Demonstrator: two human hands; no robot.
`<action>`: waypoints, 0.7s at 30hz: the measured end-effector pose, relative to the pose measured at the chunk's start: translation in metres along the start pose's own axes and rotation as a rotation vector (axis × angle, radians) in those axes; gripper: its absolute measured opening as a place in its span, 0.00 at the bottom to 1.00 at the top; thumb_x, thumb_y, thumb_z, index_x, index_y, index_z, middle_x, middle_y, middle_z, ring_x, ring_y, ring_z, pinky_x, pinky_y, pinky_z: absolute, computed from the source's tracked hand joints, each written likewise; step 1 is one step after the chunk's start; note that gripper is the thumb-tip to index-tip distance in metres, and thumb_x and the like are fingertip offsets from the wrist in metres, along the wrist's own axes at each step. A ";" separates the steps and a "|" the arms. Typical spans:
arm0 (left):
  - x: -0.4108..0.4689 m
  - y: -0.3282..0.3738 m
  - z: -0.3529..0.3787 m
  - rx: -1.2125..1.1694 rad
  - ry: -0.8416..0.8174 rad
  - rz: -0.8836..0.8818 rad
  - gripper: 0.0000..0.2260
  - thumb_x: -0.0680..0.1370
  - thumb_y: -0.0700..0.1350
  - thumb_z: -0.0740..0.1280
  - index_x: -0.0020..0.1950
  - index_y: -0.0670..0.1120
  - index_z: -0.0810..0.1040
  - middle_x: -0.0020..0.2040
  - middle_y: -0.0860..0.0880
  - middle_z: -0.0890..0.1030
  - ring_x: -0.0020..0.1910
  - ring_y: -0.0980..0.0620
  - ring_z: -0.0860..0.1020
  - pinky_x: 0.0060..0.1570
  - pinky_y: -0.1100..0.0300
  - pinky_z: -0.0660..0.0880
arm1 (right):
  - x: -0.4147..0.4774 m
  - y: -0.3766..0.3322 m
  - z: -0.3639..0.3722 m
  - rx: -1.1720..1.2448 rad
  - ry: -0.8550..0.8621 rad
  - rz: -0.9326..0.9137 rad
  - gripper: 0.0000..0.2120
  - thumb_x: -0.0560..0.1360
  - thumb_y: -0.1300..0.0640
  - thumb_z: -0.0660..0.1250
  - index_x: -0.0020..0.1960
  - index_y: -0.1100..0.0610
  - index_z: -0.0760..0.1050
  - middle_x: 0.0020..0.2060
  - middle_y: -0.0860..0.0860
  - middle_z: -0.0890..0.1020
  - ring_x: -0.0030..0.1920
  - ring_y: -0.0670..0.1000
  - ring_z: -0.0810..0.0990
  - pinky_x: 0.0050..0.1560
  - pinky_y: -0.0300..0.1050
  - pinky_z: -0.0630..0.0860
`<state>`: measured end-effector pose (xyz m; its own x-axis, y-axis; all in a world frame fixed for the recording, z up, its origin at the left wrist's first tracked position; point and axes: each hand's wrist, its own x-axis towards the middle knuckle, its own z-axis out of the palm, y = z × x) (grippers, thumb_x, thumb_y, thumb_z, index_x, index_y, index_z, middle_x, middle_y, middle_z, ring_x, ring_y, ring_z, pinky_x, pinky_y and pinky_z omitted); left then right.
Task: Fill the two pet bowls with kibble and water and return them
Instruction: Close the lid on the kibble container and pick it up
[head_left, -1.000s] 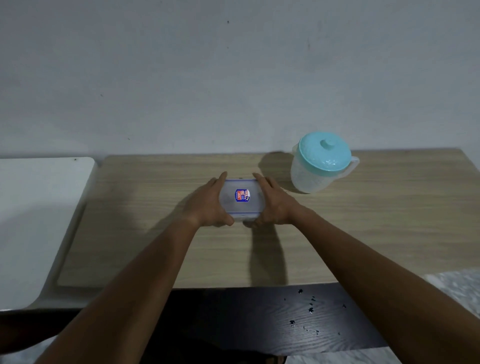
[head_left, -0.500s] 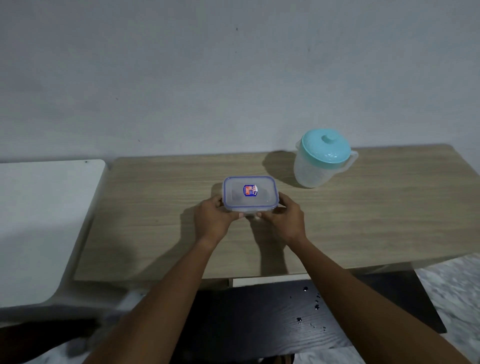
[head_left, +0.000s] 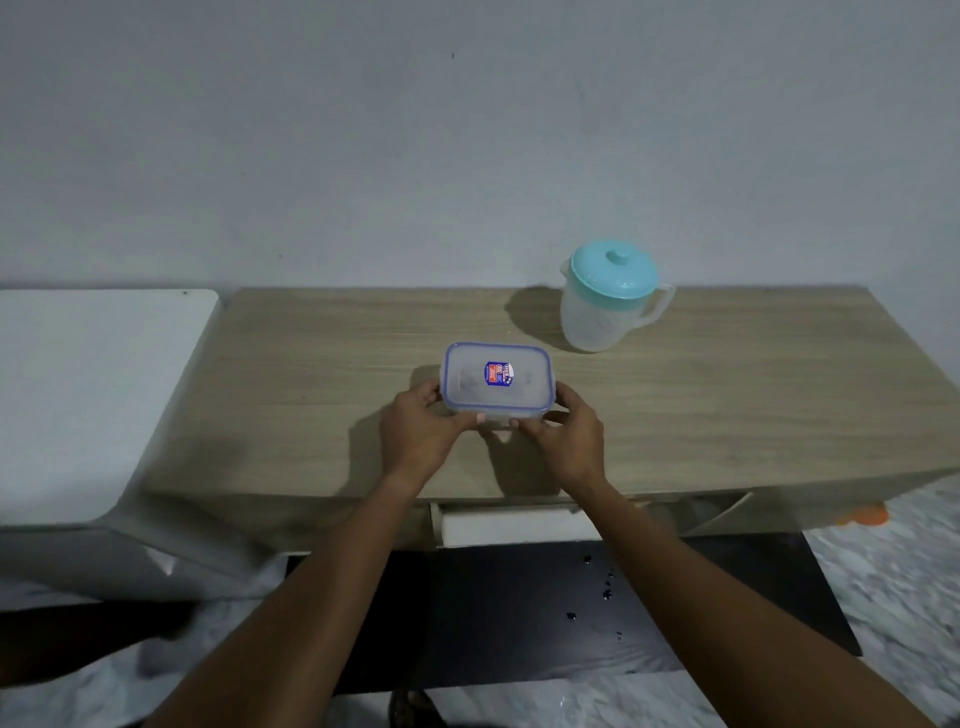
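- A clear rectangular container (head_left: 497, 382) with a blue-rimmed lid sits just left of the frame's centre, on the wooden tabletop (head_left: 322, 395).
- A small blue and red sticker (head_left: 498, 374) marks the middle of its lid; what is inside cannot be made out.
- The left hand (head_left: 418, 436) clasps the container's lower left corner, thumb laid along the near edge, fingers curled round the side.
- The right hand (head_left: 569, 436) mirrors it at the lower right corner, thumb on the near edge and fingers wrapped behind.
- Both thumbs nearly meet under the lid's near edge.
- A translucent pitcher (head_left: 605, 306) with a turquoise lid stands upright at the upper right of the container, well apart from it, handle pointing right.
- A white surface (head_left: 78, 395) adjoins the tabletop at the frame's left edge.
- Beneath the table's front, a pale drawer front (head_left: 514, 525) shows between the forearms.
- Lower in the frame lies a dark mat (head_left: 519, 613), dotted with droplets toward its right.
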<state>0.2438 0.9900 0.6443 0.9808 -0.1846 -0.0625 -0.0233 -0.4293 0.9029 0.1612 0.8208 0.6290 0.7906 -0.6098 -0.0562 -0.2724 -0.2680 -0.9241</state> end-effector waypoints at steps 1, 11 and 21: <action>-0.008 0.004 0.003 -0.007 -0.004 0.003 0.30 0.57 0.57 0.81 0.58 0.51 0.85 0.53 0.53 0.86 0.54 0.60 0.82 0.55 0.54 0.80 | -0.005 0.001 -0.008 0.005 -0.002 -0.009 0.24 0.67 0.56 0.82 0.58 0.43 0.76 0.51 0.45 0.84 0.48 0.46 0.85 0.50 0.48 0.83; -0.131 0.039 0.040 -0.054 0.103 -0.017 0.28 0.59 0.51 0.84 0.57 0.48 0.85 0.50 0.54 0.86 0.51 0.60 0.83 0.53 0.62 0.80 | -0.070 0.023 -0.105 -0.015 -0.092 -0.099 0.29 0.66 0.54 0.82 0.65 0.52 0.78 0.56 0.47 0.83 0.51 0.51 0.84 0.48 0.44 0.78; -0.221 0.043 0.052 -0.085 0.077 -0.044 0.20 0.62 0.43 0.83 0.52 0.50 0.84 0.41 0.61 0.82 0.38 0.75 0.79 0.39 0.76 0.74 | -0.127 0.055 -0.154 -0.041 -0.166 -0.101 0.30 0.64 0.52 0.83 0.64 0.51 0.79 0.54 0.48 0.86 0.49 0.50 0.86 0.53 0.55 0.83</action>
<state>0.0164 0.9664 0.6747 0.9926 -0.0977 -0.0728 0.0331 -0.3586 0.9329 -0.0388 0.7688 0.6432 0.8936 -0.4479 -0.0290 -0.2069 -0.3537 -0.9122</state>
